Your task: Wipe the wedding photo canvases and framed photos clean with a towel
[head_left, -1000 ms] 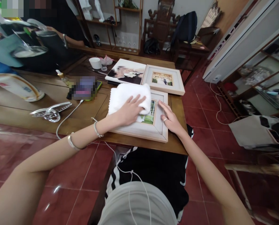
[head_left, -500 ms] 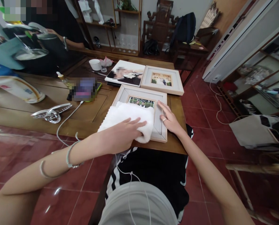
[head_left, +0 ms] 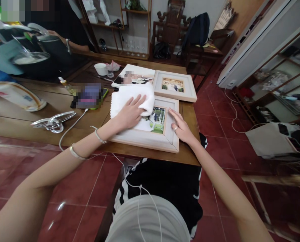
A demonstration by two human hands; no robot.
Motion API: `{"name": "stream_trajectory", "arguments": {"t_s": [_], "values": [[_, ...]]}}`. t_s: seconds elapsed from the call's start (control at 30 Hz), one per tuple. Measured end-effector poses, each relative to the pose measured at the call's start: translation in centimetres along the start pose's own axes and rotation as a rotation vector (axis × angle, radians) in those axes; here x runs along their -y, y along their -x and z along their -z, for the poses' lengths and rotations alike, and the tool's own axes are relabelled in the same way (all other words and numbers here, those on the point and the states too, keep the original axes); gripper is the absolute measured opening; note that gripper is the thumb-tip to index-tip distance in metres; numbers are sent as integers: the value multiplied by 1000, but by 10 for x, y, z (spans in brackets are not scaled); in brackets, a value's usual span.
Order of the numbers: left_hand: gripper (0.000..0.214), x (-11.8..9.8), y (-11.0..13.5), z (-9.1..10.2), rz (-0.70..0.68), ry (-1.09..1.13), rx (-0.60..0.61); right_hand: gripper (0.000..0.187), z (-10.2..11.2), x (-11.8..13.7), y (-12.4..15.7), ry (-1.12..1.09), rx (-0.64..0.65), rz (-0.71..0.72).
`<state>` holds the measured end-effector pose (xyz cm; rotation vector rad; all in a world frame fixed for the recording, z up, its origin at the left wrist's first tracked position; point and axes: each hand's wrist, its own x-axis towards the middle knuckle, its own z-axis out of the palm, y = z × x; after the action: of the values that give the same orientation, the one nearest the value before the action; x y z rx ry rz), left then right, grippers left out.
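Observation:
A light wooden picture frame (head_left: 150,143) lies flat on the table, showing part of an outdoor photo at its lower right. My left hand (head_left: 131,113) presses a folded white cloth (head_left: 123,95) onto the frame's upper left, fingers bent over the cloth, which hides much of the photo. Along the frame's right side, my right hand (head_left: 182,127) rests with its fingers stretched out, fingertips on the inner border and a ring on one finger. Behind lie a second wooden frame (head_left: 190,92) with a photo and a white-edged photo panel (head_left: 139,72), which the cloth partly overlaps.
Left on the wooden table (head_left: 94,126) are a phone (head_left: 88,95) on a white cable, a silver winged object (head_left: 54,121), a dropper bottle (head_left: 66,86), a white cup (head_left: 101,69) and a blue-and-white packet (head_left: 16,92). A person's forearm (head_left: 78,47) is at the back left.
My left hand has moved the cloth up and left across the frame, uncovering the photo's lower right part. My right hand stays on the frame's right side.

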<state>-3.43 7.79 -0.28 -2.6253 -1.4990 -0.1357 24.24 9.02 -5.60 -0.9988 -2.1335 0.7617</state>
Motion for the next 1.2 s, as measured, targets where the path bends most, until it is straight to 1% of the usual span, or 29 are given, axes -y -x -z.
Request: {"name": "stream_trajectory", "arguments": {"t_s": [0.07,0.17,0.23,0.3,0.4,0.5,0.57,0.63,0.7,0.77,0.9,1.0,1.1,1.2], "values": [[40,-1,-2,1,-4,-23,34,71,0,0,0,-5,-2,0],[41,-10,4,8,-30,-40,133,70,0,1,0,0,-1,1],[40,-21,14,15,-40,-41,187,70,0,1,0,5,2,0],[40,-34,29,22,-54,-34,216,70,0,1,0,2,4,1],[39,-55,60,34,-104,-5,219,71,0,1,0,-10,4,4],[36,-68,91,46,-147,16,191,71,0,1,0,-14,5,4],[36,-69,106,50,-112,8,161,71,0,2,0,-12,8,4],[39,-65,114,49,-30,-13,120,72,0,2,0,-12,13,3],[40,-57,112,43,47,-23,80,72,0,2,0,-18,16,0],[38,-48,103,33,76,-15,51,72,0,2,0,-26,19,-2],[35,-30,74,13,77,-20,2,71,1,2,1,-29,16,-5],[34,-21,52,6,95,-17,-43,71,1,2,1,-21,12,-4],[34,-20,36,2,102,-28,-43,71,1,2,1,-12,13,-2],[33,-31,29,2,54,-17,13,71,1,1,0,-4,12,-1]]}}
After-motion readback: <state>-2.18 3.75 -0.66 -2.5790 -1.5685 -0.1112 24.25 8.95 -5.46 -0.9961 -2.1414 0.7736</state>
